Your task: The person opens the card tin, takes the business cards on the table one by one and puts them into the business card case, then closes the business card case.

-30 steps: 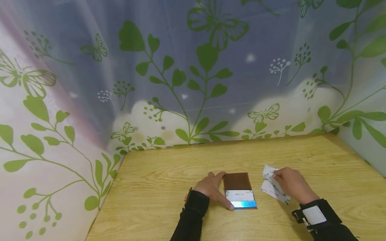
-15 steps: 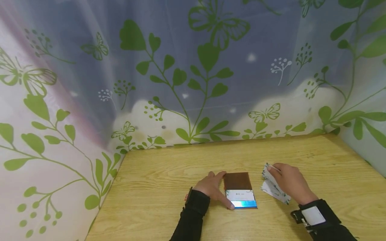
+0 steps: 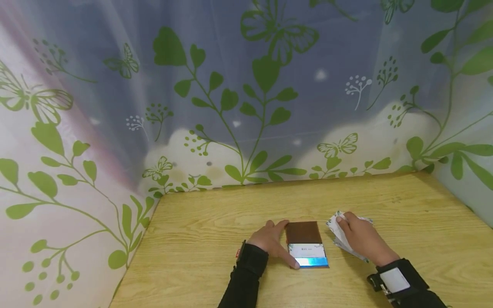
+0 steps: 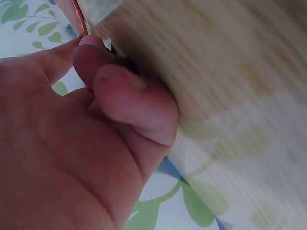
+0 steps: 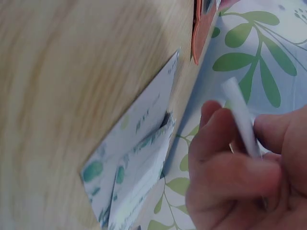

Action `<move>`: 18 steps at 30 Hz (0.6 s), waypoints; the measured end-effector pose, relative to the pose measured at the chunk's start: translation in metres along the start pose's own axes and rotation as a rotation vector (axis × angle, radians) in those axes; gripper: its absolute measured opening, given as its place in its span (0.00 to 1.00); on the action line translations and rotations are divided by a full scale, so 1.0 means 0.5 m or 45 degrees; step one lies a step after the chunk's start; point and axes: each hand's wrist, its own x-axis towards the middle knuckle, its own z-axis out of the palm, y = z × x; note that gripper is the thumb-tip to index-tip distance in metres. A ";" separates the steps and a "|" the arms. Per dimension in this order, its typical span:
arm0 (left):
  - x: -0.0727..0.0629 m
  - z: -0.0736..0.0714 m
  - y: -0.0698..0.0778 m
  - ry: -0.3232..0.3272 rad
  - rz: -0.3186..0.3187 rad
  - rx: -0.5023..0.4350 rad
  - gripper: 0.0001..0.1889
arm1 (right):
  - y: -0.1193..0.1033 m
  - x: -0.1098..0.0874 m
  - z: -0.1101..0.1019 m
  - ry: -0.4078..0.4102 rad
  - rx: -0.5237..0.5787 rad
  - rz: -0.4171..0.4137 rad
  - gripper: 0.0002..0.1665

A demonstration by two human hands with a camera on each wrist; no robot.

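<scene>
A brown card holder [image 3: 303, 232] lies on the table, with a white leaf-printed card [image 3: 306, 250] in it above a shiny blue band [image 3: 313, 262]. My left hand [image 3: 266, 240] holds its left side, thumb on the lower corner and index finger at the upper one. The other left fingers are curled in the left wrist view. To the right, my right hand [image 3: 363, 236] pinches a white card [image 5: 243, 120] between thumb and fingers; it shows edge-on and blurred in the right wrist view. Under that hand, two leaf-printed cards [image 5: 128, 127] overlap on the table.
The wood-grain table [image 3: 208, 239] runs back to a hanging curtain [image 3: 215, 98] printed with green leaves and butterflies. More of this curtain closes off the left and right sides. Both wrists wear black bands [image 3: 400, 280].
My right hand has lifted a card off the ones beneath it and turned it, shifting slightly left. The left hand and card holder have stayed put.
</scene>
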 end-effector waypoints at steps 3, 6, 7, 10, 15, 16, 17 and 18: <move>0.000 0.000 0.000 0.004 0.002 0.003 0.67 | -0.002 0.001 0.002 -0.012 -0.008 -0.036 0.22; 0.001 0.000 -0.001 0.009 0.003 0.012 0.67 | -0.008 0.001 0.004 -0.021 0.012 -0.070 0.25; 0.001 0.001 -0.001 0.011 0.004 0.015 0.67 | -0.010 0.000 0.005 -0.023 0.020 -0.080 0.25; 0.000 0.001 -0.002 0.009 0.004 0.017 0.67 | -0.018 0.001 0.007 -0.044 0.091 -0.078 0.25; 0.000 0.002 -0.002 0.012 0.007 0.027 0.67 | -0.030 0.003 0.018 -0.083 0.233 -0.051 0.20; 0.001 0.002 -0.002 0.015 0.007 0.030 0.67 | -0.033 0.003 0.021 -0.091 0.257 -0.046 0.20; 0.001 0.002 -0.001 0.018 0.007 0.035 0.67 | -0.035 0.003 0.023 -0.100 0.272 -0.045 0.19; 0.001 0.002 -0.001 0.020 0.006 0.038 0.67 | -0.037 0.004 0.025 -0.106 0.285 -0.045 0.20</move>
